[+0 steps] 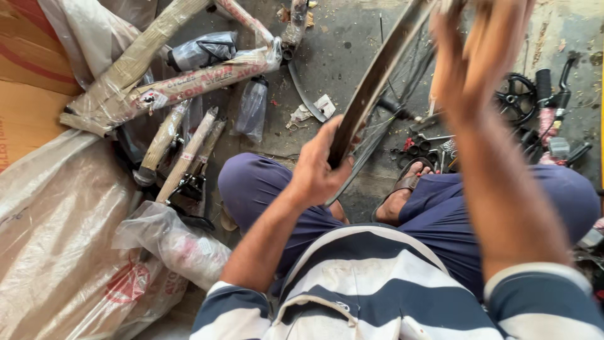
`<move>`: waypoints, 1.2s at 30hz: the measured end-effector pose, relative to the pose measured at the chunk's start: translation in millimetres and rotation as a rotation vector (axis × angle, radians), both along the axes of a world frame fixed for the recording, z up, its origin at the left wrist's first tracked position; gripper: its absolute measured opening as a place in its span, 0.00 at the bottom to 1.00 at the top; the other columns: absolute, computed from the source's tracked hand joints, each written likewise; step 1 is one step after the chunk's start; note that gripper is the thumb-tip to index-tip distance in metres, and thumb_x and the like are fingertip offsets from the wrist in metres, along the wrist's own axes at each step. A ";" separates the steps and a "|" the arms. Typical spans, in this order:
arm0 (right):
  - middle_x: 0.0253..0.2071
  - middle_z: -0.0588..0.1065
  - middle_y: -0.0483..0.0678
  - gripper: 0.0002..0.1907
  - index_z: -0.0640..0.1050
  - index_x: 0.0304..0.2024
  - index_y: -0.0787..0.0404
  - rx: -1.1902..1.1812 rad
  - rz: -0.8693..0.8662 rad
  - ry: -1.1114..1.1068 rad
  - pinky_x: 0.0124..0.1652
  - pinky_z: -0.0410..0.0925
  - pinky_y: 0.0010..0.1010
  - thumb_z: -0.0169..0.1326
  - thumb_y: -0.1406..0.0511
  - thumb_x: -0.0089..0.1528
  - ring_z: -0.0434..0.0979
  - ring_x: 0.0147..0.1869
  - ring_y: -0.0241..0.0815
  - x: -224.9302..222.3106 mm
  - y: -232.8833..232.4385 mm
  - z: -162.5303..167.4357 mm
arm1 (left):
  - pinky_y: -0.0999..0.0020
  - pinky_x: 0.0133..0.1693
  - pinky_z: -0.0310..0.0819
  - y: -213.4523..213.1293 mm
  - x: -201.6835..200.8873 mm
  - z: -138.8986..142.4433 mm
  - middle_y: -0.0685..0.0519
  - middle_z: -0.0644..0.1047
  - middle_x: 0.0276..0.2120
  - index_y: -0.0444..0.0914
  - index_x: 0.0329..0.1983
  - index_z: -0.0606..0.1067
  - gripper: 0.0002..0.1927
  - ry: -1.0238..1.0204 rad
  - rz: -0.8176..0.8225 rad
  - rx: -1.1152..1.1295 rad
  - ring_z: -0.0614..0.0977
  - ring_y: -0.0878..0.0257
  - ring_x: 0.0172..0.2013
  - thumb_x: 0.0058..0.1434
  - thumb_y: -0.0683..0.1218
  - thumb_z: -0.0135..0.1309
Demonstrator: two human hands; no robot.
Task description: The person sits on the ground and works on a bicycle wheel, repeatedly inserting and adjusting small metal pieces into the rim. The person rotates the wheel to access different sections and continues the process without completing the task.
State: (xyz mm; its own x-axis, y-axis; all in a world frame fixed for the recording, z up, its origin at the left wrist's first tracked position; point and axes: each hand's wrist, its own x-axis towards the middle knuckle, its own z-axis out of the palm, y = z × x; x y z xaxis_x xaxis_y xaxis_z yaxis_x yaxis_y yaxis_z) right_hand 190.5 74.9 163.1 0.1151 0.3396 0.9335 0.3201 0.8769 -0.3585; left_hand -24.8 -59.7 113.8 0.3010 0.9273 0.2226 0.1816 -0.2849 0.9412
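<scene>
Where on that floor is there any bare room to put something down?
The barest patch is the grey concrete floor between the wrapped bicycle frame and the wheel rim that the left hand grips. Right of the rim it is crowded: chainring, handlebar grip, small tools. Far left, plastic sheeting covers everything.

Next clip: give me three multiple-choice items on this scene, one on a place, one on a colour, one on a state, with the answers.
1. Where does the wrapped bicycle frame lie?
A. upper left on the floor
B. on the person's lap
C. lower right

2. What colour are the trousers?
A. red
B. purple-blue
C. white

3. What is the left hand doing?
A. resting open on a knee
B. gripping the wheel rim
C. holding a bottle

Answers: 1 A, it lies among plastic wrapping at upper left. 2 B, both legs show that colour. 3 B, its fingers close around the rim's edge.
</scene>
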 end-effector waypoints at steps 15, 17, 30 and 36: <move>0.49 0.80 0.50 0.12 0.78 0.54 0.68 -0.849 0.887 0.627 0.54 0.73 0.25 0.60 0.73 0.69 0.80 0.53 0.34 -26.3 -88.2 -135.6 | 0.50 0.73 0.57 12.9 5.3 19.4 0.42 0.62 0.73 0.36 0.75 0.59 0.41 0.252 0.004 0.184 0.64 0.43 0.72 0.59 0.43 0.60; 0.51 0.80 0.50 0.12 0.78 0.55 0.68 -0.807 0.920 0.647 0.54 0.73 0.25 0.60 0.73 0.69 0.80 0.54 0.34 -26.3 -90.3 -134.8 | 0.50 0.74 0.56 14.7 3.7 19.1 0.42 0.62 0.72 0.36 0.75 0.59 0.41 0.246 0.009 0.189 0.63 0.44 0.73 0.59 0.43 0.60; 0.52 0.81 0.53 0.12 0.80 0.56 0.68 -0.858 0.925 0.661 0.56 0.72 0.26 0.59 0.73 0.70 0.80 0.54 0.37 -25.4 -84.0 -135.2 | 0.50 0.70 0.63 15.7 3.5 20.2 0.43 0.66 0.70 0.39 0.72 0.64 0.36 0.298 0.080 0.215 0.68 0.44 0.71 0.61 0.47 0.61; 0.40 0.77 0.47 0.09 0.81 0.48 0.67 -1.176 0.739 0.468 0.41 0.67 0.23 0.56 0.67 0.71 0.73 0.41 0.33 -19.2 -82.7 -131.6 | 0.49 0.71 0.63 14.5 3.4 21.7 0.42 0.66 0.69 0.38 0.72 0.65 0.36 0.316 0.062 0.243 0.69 0.43 0.70 0.63 0.51 0.62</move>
State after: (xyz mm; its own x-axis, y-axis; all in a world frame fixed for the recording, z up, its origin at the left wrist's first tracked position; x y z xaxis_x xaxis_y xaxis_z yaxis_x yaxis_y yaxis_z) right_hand 171.3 -7.8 31.5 -0.2112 0.9774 0.0100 -0.4064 -0.0785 -0.9103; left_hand -21.4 -45.2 135.5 0.3345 0.8777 0.3432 0.4751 -0.4716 0.7429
